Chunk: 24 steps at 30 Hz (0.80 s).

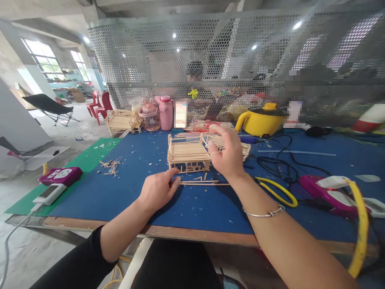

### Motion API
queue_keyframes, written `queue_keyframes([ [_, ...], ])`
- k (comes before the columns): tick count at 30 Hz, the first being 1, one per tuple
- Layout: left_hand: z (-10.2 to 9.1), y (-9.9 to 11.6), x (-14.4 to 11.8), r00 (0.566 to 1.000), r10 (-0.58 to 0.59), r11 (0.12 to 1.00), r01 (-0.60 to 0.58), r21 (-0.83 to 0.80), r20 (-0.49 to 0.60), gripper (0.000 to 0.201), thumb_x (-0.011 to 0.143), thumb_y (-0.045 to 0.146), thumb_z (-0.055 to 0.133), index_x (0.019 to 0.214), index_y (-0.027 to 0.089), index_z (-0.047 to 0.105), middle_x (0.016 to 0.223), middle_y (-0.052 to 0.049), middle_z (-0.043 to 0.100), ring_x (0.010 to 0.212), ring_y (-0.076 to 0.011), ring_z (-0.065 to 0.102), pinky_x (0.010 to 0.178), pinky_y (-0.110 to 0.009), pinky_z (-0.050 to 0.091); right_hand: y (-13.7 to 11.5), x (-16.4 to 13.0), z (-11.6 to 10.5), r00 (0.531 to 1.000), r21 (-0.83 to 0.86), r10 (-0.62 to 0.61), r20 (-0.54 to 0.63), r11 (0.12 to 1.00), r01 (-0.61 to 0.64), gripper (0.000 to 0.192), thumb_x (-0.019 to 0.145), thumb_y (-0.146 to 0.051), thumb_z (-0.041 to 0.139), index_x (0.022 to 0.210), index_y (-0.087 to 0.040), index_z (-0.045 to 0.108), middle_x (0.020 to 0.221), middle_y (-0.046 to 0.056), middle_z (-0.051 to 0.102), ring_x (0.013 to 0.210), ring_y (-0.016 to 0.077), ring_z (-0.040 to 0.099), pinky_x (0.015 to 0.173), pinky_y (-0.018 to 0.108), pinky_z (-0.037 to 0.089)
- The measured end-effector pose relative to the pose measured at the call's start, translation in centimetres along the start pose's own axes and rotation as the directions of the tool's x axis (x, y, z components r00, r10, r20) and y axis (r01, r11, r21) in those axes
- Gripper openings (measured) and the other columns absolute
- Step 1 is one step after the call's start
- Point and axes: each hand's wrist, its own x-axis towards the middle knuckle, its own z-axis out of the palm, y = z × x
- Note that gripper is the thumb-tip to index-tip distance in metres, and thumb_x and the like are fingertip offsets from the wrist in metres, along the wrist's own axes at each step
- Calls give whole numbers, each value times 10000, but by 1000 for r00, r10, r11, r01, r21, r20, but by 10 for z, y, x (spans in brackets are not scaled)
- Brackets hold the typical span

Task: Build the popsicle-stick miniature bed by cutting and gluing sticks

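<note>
Left hand [158,186]: your thumb and forefinger stand slightly apart by the left end of the thin sticks [198,183]; grip unclear.
Right hand [228,154]: your fingers curl loosely, parted; I cannot tell whether they hold anything.
Wooden frame [187,151]: upright on the blue mat [120,196] before you.
Second frame [246,151]: partly hidden behind your right hand.
Yellow pot [261,122]: lidded, contents hidden.
</note>
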Motion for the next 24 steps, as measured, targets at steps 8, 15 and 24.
queue_keyframes([
  [8, -8, -8, -2, 975, -148, 937, 83, -341, -169, 473, 902, 470, 315, 667, 166, 591, 499, 29, 459, 491, -108, 428, 519, -221, 329, 33, -2, -46, 684, -246, 306, 663, 951, -187, 153, 747, -307, 550, 726, -209, 667, 658, 9, 651, 594, 150, 567, 555, 260, 396],
  [15, -6, -11, -4, 999, -42, 907, 35, -419, -7, 476, 910, 475, 276, 644, 170, 526, 515, 36, 411, 510, -107, 382, 528, -230, 301, 22, -23, -36, 410, -102, 83, 908, 994, 26, 282, 781, -200, 491, 975, -253, 690, 970, 23, 697, 854, 174, 620, 704, 248, 421],
  [24, -8, -11, -4, 999, -18, 920, 34, -390, 44, 471, 912, 472, 271, 658, 171, 530, 510, 35, 432, 504, -108, 395, 528, -232, 299, 14, -31, -18, 468, -179, 51, 882, 956, 233, 210, 862, -203, 446, 860, -235, 654, 919, 15, 684, 867, 167, 603, 671, 240, 384],
])
